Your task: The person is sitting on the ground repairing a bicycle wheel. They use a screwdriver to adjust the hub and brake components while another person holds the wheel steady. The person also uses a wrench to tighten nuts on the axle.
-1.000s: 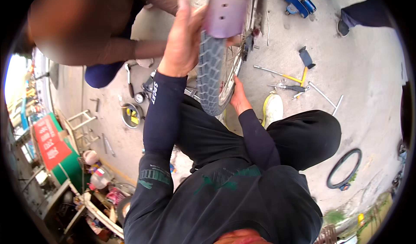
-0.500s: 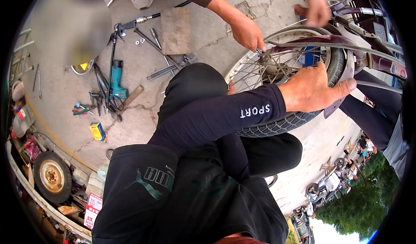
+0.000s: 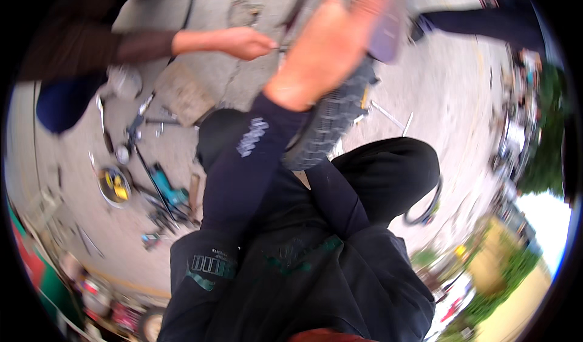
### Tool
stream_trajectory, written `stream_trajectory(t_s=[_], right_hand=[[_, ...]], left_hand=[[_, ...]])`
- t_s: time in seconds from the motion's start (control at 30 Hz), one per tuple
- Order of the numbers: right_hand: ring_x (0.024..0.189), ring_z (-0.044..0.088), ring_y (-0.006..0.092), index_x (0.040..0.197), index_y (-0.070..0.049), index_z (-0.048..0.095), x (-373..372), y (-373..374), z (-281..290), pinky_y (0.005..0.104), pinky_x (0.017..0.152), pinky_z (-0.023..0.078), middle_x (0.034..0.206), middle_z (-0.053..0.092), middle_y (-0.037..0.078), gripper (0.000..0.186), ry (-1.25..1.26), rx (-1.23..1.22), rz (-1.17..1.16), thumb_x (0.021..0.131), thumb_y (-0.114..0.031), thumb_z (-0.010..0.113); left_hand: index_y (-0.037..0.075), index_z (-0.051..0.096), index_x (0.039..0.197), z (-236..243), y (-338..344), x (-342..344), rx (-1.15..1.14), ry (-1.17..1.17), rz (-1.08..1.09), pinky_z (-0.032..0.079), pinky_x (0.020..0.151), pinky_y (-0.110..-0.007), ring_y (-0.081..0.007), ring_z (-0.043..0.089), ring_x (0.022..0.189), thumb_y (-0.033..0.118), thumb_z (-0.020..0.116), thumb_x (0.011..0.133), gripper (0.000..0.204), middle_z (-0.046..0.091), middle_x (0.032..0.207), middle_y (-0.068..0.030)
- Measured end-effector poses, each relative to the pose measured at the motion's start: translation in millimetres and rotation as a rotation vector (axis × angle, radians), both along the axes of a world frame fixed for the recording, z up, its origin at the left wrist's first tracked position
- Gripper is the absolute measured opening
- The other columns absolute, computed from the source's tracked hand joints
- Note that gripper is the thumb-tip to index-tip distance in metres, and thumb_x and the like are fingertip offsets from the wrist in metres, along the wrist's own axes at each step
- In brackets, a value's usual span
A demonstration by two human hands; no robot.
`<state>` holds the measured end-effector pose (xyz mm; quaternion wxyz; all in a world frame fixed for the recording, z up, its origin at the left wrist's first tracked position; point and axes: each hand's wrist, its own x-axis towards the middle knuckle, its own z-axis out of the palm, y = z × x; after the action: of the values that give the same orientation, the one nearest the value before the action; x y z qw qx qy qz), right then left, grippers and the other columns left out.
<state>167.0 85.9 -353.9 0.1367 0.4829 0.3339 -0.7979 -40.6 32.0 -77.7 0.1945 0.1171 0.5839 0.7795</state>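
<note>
Left hand (image 3: pixel 322 53) upper centre, over tyre (image 3: pixel 331 120) and mudguard (image 3: pixel 387 35); blurred, can't tell grip. Right hand hidden, can't tell. Slack hold could let tyre swing into co-worker's hand (image 3: pixel 246 43).

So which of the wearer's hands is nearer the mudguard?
Left. The left hand overlaps the mudguard in view; the right hand is hidden, its sleeve lower, by the tyre.
</note>
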Motion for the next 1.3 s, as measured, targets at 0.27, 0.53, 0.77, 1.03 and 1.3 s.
stream_trajectory(t_s=[0.27, 0.53, 0.77, 1.03, 1.3], right_hand=[[0.062, 0.069, 0.0201, 0.101, 0.001, 0.071, 38, 148, -104, 0.037, 0.064, 0.055, 0.075, 0.071, 0.011, 0.043, -0.137, 1.303, 0.404, 0.097, -0.04, 0.061], [0.099, 0.068, 0.0399, 0.108, -0.007, 0.07, 45, 285, -27, 0.0493, 0.088, 0.053, 0.102, 0.072, 0.019, 0.027, -0.152, 1.55, 0.749, 0.091, -0.027, 0.062], [0.096, 0.065, 0.0389, 0.102, -0.006, 0.063, 26, 214, -42, 0.0525, 0.079, 0.052, 0.1, 0.066, 0.019, 0.024, -0.256, 1.715, 0.424, 0.092, -0.027, 0.064], [0.1, 0.059, 0.0379, 0.105, -0.002, 0.059, 35, 210, -54, 0.0492, 0.084, 0.048, 0.101, 0.061, 0.018, 0.023, 0.072, 1.786, 0.509, 0.094, -0.022, 0.062], [0.111, 0.058, 0.0386, 0.119, 0.002, 0.056, -131, 138, -52, 0.0471, 0.094, 0.047, 0.115, 0.06, 0.022, 0.039, -0.032, 1.27, -0.006, 0.089, -0.022, 0.065]], left_hand=[[-0.019, 0.041, 0.129, 4, -7, 5, 0.064, -0.082, -0.141, 0.055, 0.081, -0.038, -0.0254, 0.062, 0.077, 0.078, 0.04, 0.093, 0.104, 0.06, 0.103, -0.0215], [-0.014, 0.036, 0.142, 39, -41, -1, 0.14, -0.194, -0.353, 0.054, 0.084, -0.041, -0.0199, 0.055, 0.075, 0.073, 0.037, 0.097, 0.098, 0.054, 0.122, -0.0198], [-0.008, 0.041, 0.139, 37, -45, -17, 0.106, -0.142, -0.268, 0.048, 0.101, -0.053, -0.0235, 0.062, 0.087, 0.054, 0.046, 0.1, 0.073, 0.057, 0.117, -0.0171], [-0.004, 0.05, 0.127, 57, -13, 1, -0.074, -0.187, -0.015, 0.064, 0.058, -0.049, -0.0223, 0.059, 0.06, 0.049, 0.053, 0.1, 0.059, 0.063, 0.107, -0.0195], [-0.003, 0.047, 0.129, 19, -52, 0, -0.071, -0.412, 0.043, 0.061, 0.078, -0.054, -0.0255, 0.063, 0.06, 0.044, 0.057, 0.096, 0.058, 0.058, 0.094, -0.0136]])
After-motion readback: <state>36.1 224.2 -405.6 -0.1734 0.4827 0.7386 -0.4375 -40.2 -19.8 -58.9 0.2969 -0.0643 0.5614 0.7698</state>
